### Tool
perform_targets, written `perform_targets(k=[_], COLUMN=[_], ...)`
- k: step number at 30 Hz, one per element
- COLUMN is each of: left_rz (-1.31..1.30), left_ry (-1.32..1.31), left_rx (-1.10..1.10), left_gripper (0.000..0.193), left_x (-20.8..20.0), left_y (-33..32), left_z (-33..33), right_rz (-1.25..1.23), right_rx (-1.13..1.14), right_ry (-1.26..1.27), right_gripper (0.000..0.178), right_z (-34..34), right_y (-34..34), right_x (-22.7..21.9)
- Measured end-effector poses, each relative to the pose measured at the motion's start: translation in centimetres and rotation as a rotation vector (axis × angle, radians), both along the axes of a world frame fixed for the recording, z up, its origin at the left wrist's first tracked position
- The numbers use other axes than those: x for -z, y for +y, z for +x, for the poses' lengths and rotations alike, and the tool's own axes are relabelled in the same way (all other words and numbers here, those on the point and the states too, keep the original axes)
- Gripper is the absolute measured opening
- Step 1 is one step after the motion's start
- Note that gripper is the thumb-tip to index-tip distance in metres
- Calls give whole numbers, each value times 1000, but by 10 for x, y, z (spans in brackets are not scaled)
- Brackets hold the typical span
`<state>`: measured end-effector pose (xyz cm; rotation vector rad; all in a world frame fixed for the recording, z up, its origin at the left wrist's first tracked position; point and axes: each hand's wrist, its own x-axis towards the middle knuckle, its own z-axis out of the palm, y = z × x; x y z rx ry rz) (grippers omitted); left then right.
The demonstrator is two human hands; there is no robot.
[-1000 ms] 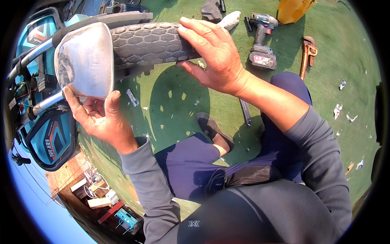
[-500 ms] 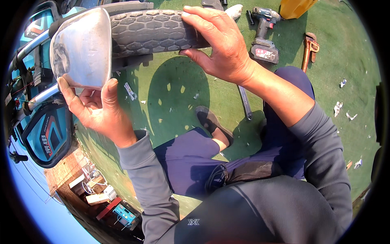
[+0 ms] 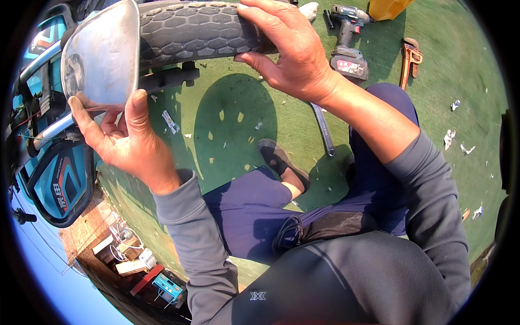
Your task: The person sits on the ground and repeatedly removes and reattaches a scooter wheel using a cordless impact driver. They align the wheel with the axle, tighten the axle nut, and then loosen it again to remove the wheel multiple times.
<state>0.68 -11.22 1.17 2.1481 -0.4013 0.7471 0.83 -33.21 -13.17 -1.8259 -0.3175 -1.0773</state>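
Note:
At the upper left, a worn silver metal mudguard (image 3: 100, 51) covers part of a black tyre (image 3: 200, 33) with a honeycomb-like tread. My left hand (image 3: 125, 142) holds the mudguard's lower edge, thumb on the near side and fingers at the corner and underneath. Over the tyre's right end, my right hand (image 3: 300, 62) is spread, fingers across its far edge and thumb against its near edge. A dark bar (image 3: 168, 78) runs just below the tyre.
On the green floor lie a cordless impact driver (image 3: 349, 43), a rusty pipe wrench (image 3: 410, 62), a spanner (image 3: 323, 130) and paper scraps. A yellow container (image 3: 389, 8) stands at the top. Teal-and-black panels (image 3: 62, 181) and silver tubes are on the left.
The mudguard and tyre have shifted slightly up and left in the picture, both hands along with them. More of the dark bar shows below the tyre. Both grips look the same.

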Motion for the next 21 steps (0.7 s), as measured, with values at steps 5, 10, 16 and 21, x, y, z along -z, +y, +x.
perform_targets(k=[5, 10, 16, 21], left_rz=[-6, 27, -13, -58], left_ry=[-3, -28, 9, 22], left_rx=[-4, -6, 17, -1], left_gripper=[85, 85, 87, 95], left_x=[0, 1, 1, 2], left_y=[-4, 0, 1, 1], left_z=[1, 3, 2, 1], right_rz=[-5, -7, -1, 19], right_rx=[8, 7, 12, 9], right_ry=[19, 24, 27, 6], right_gripper=[77, 77, 78, 78], right_z=[0, 1, 3, 6], right_y=[-1, -1, -1, -3], right_x=[1, 0, 2, 2])
